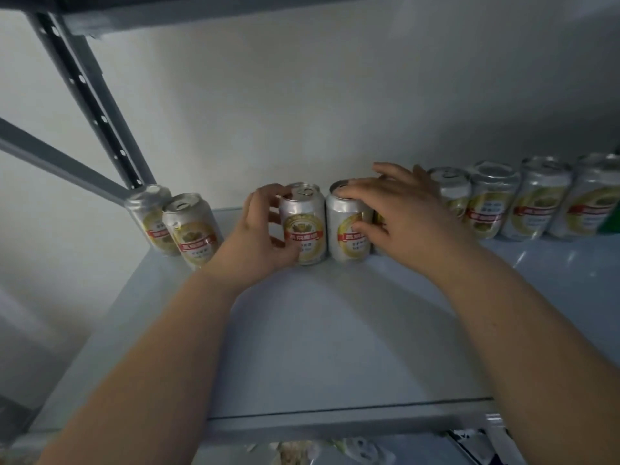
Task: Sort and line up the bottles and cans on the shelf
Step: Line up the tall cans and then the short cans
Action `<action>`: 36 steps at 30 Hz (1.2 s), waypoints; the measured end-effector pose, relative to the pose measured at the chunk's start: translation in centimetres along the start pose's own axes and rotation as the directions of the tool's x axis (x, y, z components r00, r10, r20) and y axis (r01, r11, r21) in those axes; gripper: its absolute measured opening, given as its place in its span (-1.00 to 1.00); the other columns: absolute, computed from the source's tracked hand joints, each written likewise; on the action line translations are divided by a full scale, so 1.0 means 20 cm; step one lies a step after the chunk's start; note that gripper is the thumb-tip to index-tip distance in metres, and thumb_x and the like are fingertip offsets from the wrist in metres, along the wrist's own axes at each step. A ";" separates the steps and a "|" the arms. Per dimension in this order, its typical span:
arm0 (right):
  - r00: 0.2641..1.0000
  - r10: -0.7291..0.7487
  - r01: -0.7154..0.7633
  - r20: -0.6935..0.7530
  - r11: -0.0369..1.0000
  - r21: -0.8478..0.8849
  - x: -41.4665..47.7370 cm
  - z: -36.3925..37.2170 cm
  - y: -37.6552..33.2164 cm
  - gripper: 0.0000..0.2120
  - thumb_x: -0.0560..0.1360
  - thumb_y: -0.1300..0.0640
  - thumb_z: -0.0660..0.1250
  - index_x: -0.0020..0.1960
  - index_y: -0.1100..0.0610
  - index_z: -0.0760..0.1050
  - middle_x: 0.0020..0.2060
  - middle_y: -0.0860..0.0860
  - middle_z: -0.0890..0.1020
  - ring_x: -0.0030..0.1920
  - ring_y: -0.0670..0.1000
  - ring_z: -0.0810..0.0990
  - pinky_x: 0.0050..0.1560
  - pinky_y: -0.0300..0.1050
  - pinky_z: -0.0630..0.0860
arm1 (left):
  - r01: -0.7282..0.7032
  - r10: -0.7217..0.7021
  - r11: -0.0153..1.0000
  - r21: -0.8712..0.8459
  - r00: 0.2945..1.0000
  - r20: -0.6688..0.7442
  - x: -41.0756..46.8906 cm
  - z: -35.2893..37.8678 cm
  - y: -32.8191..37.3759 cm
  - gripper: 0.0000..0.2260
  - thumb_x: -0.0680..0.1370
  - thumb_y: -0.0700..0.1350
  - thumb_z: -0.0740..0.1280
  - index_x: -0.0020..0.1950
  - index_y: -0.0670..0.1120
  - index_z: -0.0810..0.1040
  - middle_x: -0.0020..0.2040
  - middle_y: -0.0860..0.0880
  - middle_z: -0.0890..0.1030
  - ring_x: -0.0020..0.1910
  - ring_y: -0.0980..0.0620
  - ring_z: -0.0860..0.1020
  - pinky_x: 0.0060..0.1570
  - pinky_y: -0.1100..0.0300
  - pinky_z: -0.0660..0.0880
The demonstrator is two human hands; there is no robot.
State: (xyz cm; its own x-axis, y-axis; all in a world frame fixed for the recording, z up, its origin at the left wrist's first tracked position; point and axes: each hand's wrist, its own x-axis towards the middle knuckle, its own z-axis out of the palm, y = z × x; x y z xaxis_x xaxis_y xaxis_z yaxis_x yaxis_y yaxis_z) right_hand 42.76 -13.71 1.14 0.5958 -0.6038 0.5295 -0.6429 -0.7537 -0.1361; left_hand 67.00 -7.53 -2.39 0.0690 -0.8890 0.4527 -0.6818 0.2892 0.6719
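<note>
Every silver can on the shelf (335,330) bears the same label, a gold round emblem crossed by a red band with white Chinese characters. It shows most squarely on the middle can (303,226) in the left hand (258,236) and on the neighbouring can (349,229) under the right hand (402,209). The characters are too blurred to read for certain, and so are the small dark lines of print beneath the band.

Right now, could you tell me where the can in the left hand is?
In the head view, the gripped can stands at the back of the shelf, just left of the neighbouring can the right hand holds.
</note>
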 end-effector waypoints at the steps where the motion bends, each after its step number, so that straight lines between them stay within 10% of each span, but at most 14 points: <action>1: 1.000 0.002 -0.002 -0.017 1.000 -0.012 0.00 0.01 0.00 -0.53 0.48 0.01 0.42 0.36 -0.14 0.43 0.31 -0.15 0.54 0.50 0.04 0.24 0.47 0.29 0.06 | 0.003 -0.003 1.000 -0.029 1.000 0.007 0.00 0.01 -0.02 -0.33 0.43 -0.23 0.48 0.33 0.22 0.20 0.31 0.03 0.34 0.18 0.26 0.49 -0.08 0.31 0.59; 14: 0.992 0.006 -0.008 -0.127 1.000 -0.018 -0.02 0.06 0.03 -0.56 0.44 0.01 0.44 0.30 -0.02 0.50 0.26 -0.05 0.58 0.39 0.12 0.38 0.33 0.34 0.31 | -0.055 0.055 0.998 -0.034 0.998 0.002 0.00 0.02 -0.05 -0.31 0.43 -0.22 0.50 0.35 0.19 0.18 0.35 0.03 0.29 0.18 0.39 0.45 -0.05 0.44 0.52; 22: 0.968 0.005 -0.018 -0.252 0.999 -0.047 -0.02 0.07 -0.07 -0.43 0.42 -0.02 0.40 0.39 0.11 0.42 0.32 0.08 0.52 0.44 0.17 0.33 0.42 0.35 0.19 | -0.019 0.021 0.993 0.116 1.000 -0.019 -0.06 -0.02 0.02 -0.18 0.44 -0.03 0.47 0.53 0.22 0.02 0.42 0.04 0.32 0.35 0.14 0.40 0.21 -0.01 0.54; 28: 0.952 -0.212 0.236 -0.221 0.968 0.087 0.09 0.03 -0.37 -0.43 0.43 -0.06 0.28 0.39 0.14 0.42 0.35 0.12 0.49 0.42 0.19 0.37 0.44 0.19 0.28 | -0.138 0.199 0.979 0.148 0.787 -0.584 -0.09 -0.34 0.26 -0.54 0.48 -0.22 0.33 0.38 -0.05 0.42 0.17 -0.02 0.50 0.12 0.14 0.53 0.00 0.25 0.55; 31: 0.967 -0.253 0.255 -0.032 0.954 0.155 0.23 0.02 -0.54 -0.41 0.46 -0.06 0.30 0.46 0.06 0.35 0.41 0.07 0.42 0.45 0.09 0.29 0.48 -0.03 0.22 | 0.010 0.165 0.969 0.246 0.717 -0.677 -0.10 -0.63 0.19 -0.59 0.46 -0.28 0.24 0.29 -0.07 0.49 0.14 0.04 0.49 0.10 0.08 0.52 0.07 0.18 0.54; 36: 0.942 -0.231 0.195 0.242 0.967 0.165 0.50 0.14 -0.75 -0.29 0.48 -0.13 0.36 0.54 -0.10 0.14 0.58 0.08 0.08 0.53 0.13 0.14 0.43 0.07 0.29 | 0.440 -0.248 0.797 0.413 0.863 -0.441 -0.04 -0.84 -0.06 -0.46 0.50 -0.35 0.22 0.46 -0.03 0.40 0.37 -0.16 0.44 0.34 -0.16 0.44 0.33 0.04 0.40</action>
State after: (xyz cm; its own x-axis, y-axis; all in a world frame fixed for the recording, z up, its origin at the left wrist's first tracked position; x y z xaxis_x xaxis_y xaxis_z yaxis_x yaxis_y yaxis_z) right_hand 59.74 -9.19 6.05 0.8267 -0.4573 0.3277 -0.4261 -0.8893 -0.1662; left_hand 80.03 -1.17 6.38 0.5496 -0.6822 0.4823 -0.8141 -0.3076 0.4926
